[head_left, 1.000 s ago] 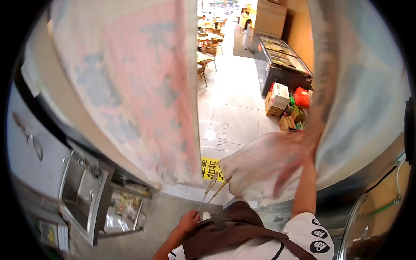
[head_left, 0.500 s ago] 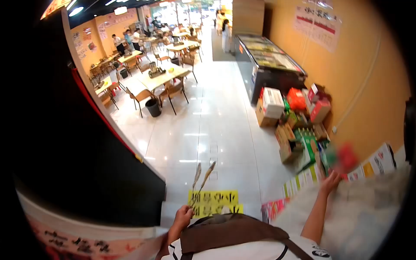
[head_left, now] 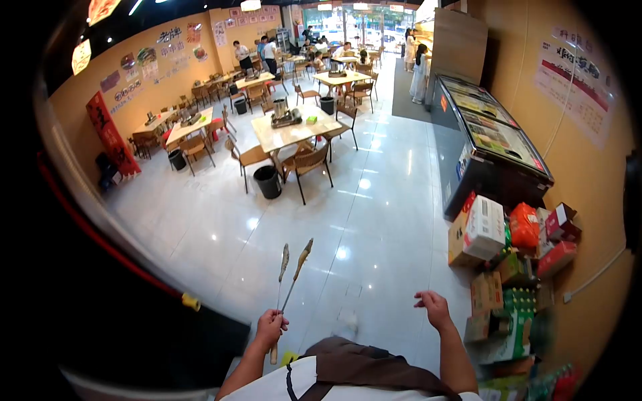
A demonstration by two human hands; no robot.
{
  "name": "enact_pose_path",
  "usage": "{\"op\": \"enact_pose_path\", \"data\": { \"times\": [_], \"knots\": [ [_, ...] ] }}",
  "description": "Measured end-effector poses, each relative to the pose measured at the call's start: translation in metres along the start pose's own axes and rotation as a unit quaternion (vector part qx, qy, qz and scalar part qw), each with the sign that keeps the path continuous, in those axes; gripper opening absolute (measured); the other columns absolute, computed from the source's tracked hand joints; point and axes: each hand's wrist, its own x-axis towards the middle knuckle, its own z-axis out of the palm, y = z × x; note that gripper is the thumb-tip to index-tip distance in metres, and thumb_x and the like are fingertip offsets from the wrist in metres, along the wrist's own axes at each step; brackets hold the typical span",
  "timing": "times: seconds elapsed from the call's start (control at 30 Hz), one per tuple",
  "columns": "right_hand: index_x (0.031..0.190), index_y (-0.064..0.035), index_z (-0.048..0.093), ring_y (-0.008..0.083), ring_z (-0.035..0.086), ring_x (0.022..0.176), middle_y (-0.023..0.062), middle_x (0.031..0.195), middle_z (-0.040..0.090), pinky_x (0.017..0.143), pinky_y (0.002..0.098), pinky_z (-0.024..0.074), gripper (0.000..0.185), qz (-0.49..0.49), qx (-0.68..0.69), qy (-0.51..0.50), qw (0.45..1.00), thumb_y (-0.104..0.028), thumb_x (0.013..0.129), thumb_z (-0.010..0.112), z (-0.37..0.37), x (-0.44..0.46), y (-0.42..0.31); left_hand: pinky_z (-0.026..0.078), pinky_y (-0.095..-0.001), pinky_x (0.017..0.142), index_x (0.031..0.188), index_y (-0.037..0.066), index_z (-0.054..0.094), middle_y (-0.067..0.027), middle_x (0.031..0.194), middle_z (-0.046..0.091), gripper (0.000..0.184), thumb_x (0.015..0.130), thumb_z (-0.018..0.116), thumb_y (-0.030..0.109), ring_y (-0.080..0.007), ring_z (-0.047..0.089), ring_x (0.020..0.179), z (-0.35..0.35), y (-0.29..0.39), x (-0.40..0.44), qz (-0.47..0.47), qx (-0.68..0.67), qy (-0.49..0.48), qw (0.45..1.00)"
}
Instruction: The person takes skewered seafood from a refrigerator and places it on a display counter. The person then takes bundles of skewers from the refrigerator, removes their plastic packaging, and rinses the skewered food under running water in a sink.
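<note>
My left hand (head_left: 270,327) is closed around two skewers (head_left: 289,294), which point up and away from me. Each carries a long piece of food at its tip: a greyish one (head_left: 284,262) on the left, a browner one (head_left: 303,259) on the right. A pale wooden handle end (head_left: 273,353) sticks out below the fist. On the other side, my right hand (head_left: 433,309) is held out over the floor with half-curled fingers and nothing visible in it. Between the arms is my brown apron (head_left: 374,371).
Wooden tables (head_left: 294,134) and chairs (head_left: 307,164) stand ahead left, with a black bin (head_left: 268,182) nearby. Along the right wall are a display freezer (head_left: 495,147) and stacked boxes (head_left: 485,230). A dark panel (head_left: 154,334) borders the left. Several people are farther back.
I have moved forward into the room, past the dark panel and the yellow floor sign. My right hand has come away from the pale sheet at right. The skewers remain in my left hand.
</note>
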Motion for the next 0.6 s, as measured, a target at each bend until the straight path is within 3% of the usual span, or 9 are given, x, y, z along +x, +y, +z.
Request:
{"op": "enact_pose_path", "data": {
  "times": [0.07, 0.1, 0.13, 0.17, 0.2, 0.33, 0.4, 0.57, 0.6],
  "knots": [
    [0.090, 0.0039, 0.061, 0.0147, 0.060, 0.071, 0.0082, 0.083, 0.063, 0.068, 0.0277, 0.0494, 0.027, 0.150, 0.033, -0.012, 0.988, -0.020, 0.091, 0.048, -0.020, 0.047, 0.072, 0.045, -0.0247, 0.050, 0.097, 0.000, 0.050, -0.0067, 0.074, 0.062, 0.015, 0.090, 0.046, 0.013, -0.0113, 0.056, 0.057, 0.028, 0.001, 0.075, 0.000, 0.002, -0.002, 1.000],
    [0.089, 0.0032, 0.061, 0.0137, 0.061, 0.071, 0.0078, 0.075, 0.062, 0.066, 0.0274, 0.0492, 0.030, 0.131, -0.187, -0.051, 0.972, -0.024, 0.090, 0.049, -0.045, 0.071, 0.152, 0.045, -0.0250, 0.050, 0.097, 0.000, 0.050, -0.0068, 0.073, 0.062, 0.015, 0.090, 0.046, 0.013, -0.0115, 0.056, 0.058, 0.049, 0.010, 0.125, 0.030, 0.030, 0.010, 0.999],
    [0.085, 0.0013, 0.062, 0.0227, 0.062, 0.071, 0.0142, 0.073, 0.063, 0.068, 0.0336, 0.0493, 0.037, 0.211, -0.128, -0.005, 0.969, -0.032, 0.088, 0.046, -0.050, 0.078, 0.177, 0.045, -0.0252, 0.050, 0.097, 0.001, 0.050, -0.0069, 0.072, 0.062, 0.015, 0.090, 0.046, 0.014, -0.0117, 0.057, 0.058, 0.072, 0.017, 0.171, 0.057, 0.057, 0.021, 0.997],
    [0.085, 0.0004, 0.062, 0.0308, 0.062, 0.075, 0.0197, 0.076, 0.062, 0.071, 0.0392, 0.0487, 0.038, 0.247, -0.370, -0.065, 0.893, -0.034, 0.086, 0.045, -0.076, 0.087, 0.233, 0.046, -0.0255, 0.051, 0.095, 0.001, 0.050, -0.0073, 0.070, 0.062, 0.015, 0.090, 0.046, 0.014, -0.0118, 0.056, 0.058, 0.103, 0.026, 0.218, 0.052, 0.063, 0.029, 0.996],
    [0.085, 0.0002, 0.062, 0.0361, 0.060, 0.080, 0.0228, 0.080, 0.062, 0.074, 0.0438, 0.0478, 0.037, 0.280, -0.416, 0.046, 0.864, -0.034, 0.083, 0.048, -0.087, 0.072, 0.292, 0.046, -0.0260, 0.053, 0.094, 0.001, 0.050, -0.0076, 0.068, 0.061, 0.015, 0.090, 0.047, 0.015, -0.0121, 0.056, 0.059, 0.138, 0.038, 0.256, 0.060, 0.046, 0.024, 0.997],
    [0.091, 0.0004, 0.061, 0.0375, 0.058, 0.090, 0.0236, 0.093, 0.061, 0.081, 0.0443, 0.0460, 0.037, 0.514, -0.346, -0.042, 0.784, -0.033, 0.080, 0.052, -0.148, 0.106, 0.320, 0.047, -0.0265, 0.054, 0.090, 0.001, 0.051, -0.0080, 0.070, 0.061, 0.015, 0.089, 0.049, 0.015, -0.0131, 0.056, 0.059, 0.279, 0.111, 0.384, 0.031, -0.023, -0.131, 0.991],
    [0.094, 0.0002, 0.061, 0.0376, 0.058, 0.092, 0.0237, 0.096, 0.060, 0.082, 0.0439, 0.0456, 0.037, 0.551, -0.330, -0.067, 0.763, -0.033, 0.080, 0.052, -0.183, 0.161, 0.336, 0.047, -0.0267, 0.055, 0.088, 0.002, 0.051, -0.0054, 0.069, 0.057, 0.012, 0.087, 0.051, 0.014, -0.0145, 0.056, 0.058, 0.343, 0.162, 0.441, -0.036, -0.118, -0.163, 0.979],
    [0.099, -0.0005, 0.060, 0.0377, 0.056, 0.097, 0.0238, 0.101, 0.059, 0.085, 0.0430, 0.0446, 0.038, 0.547, -0.330, -0.130, 0.758, -0.032, 0.079, 0.054, -0.264, 0.381, 0.402, 0.048, -0.0275, 0.055, 0.096, 0.001, 0.050, -0.0072, 0.072, 0.058, 0.014, 0.090, 0.048, 0.014, -0.0144, 0.057, 0.061, 0.453, 0.235, 0.596, 0.009, 0.038, -0.172, 0.984],
    [0.101, -0.0006, 0.060, 0.0377, 0.056, 0.097, 0.0238, 0.103, 0.059, 0.086, 0.0428, 0.0444, 0.038, 0.536, -0.338, -0.142, 0.761, -0.032, 0.079, 0.054, -0.280, 0.437, 0.412, 0.048, -0.0280, 0.056, 0.099, 0.001, 0.048, -0.0076, 0.074, 0.059, 0.016, 0.090, 0.048, 0.014, -0.0145, 0.057, 0.061, 0.474, 0.243, 0.622, -0.024, -0.047, -0.147, 0.988]
  ]
}}
